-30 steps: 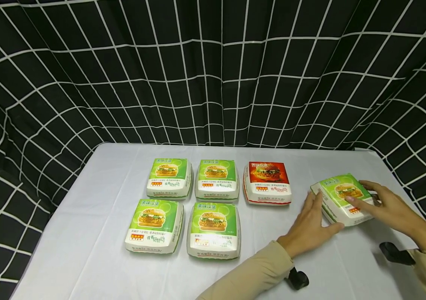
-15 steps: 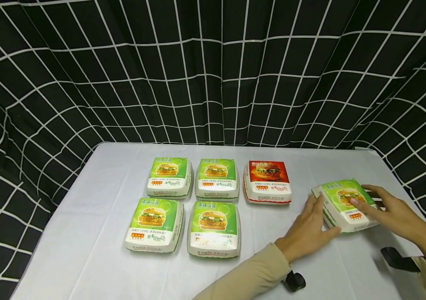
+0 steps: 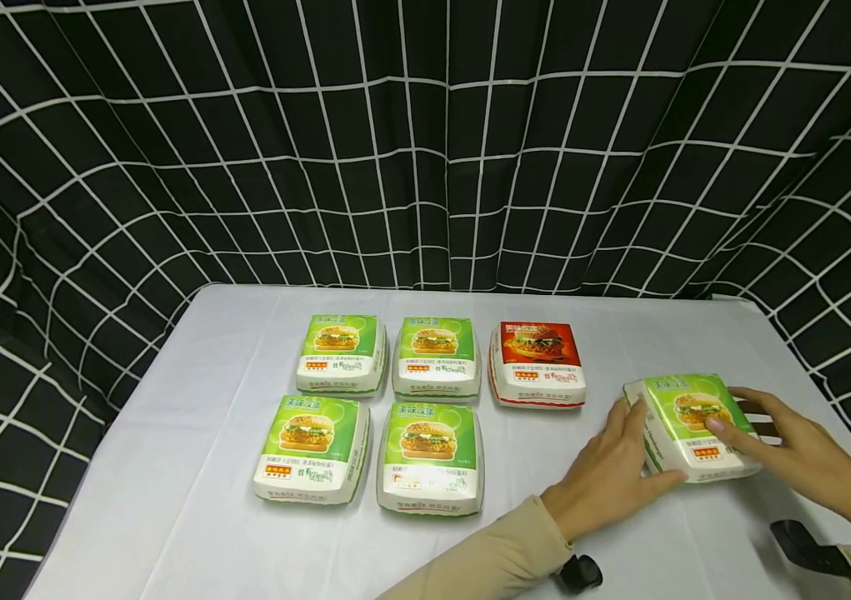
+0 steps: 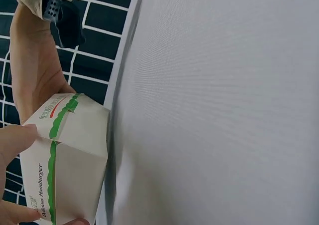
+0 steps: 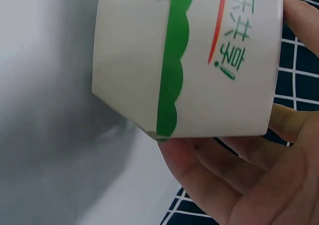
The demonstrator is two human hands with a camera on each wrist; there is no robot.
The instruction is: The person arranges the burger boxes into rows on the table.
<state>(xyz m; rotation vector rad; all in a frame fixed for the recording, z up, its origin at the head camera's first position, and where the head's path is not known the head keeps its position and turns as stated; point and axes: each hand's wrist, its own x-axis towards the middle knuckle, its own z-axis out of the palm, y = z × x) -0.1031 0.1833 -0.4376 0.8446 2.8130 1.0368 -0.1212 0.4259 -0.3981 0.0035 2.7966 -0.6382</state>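
Note:
Both hands hold a green-and-white hamburger box point(image 3: 676, 400) at the right of the table in the head view. My left hand point(image 3: 605, 477) has its fingers along the box's left side, the thumb at its near left corner. From the right, my right hand point(image 3: 808, 458) grips it, thumb on the lid and fingers at the right side. In the left wrist view, the box's side point(image 4: 79, 175) reads "Delicious Hamburger", and a left fingertip shows at its lower edge. The right wrist view has right fingers point(image 5: 199, 167) curled against the box end, over a shadow on the cloth.
Left of the hands stands a red hamburger box point(image 3: 538, 362). Several green boxes sit further left in two rows, among them one nearer box point(image 3: 428, 458). A white cloth covers the table point(image 3: 170, 467). Black checked curtain point(image 3: 425, 167) hangs behind and at both sides.
The held box has come toward me and turned to sit straighter with the other boxes. Both hands have moved with it. The other boxes stay in place.

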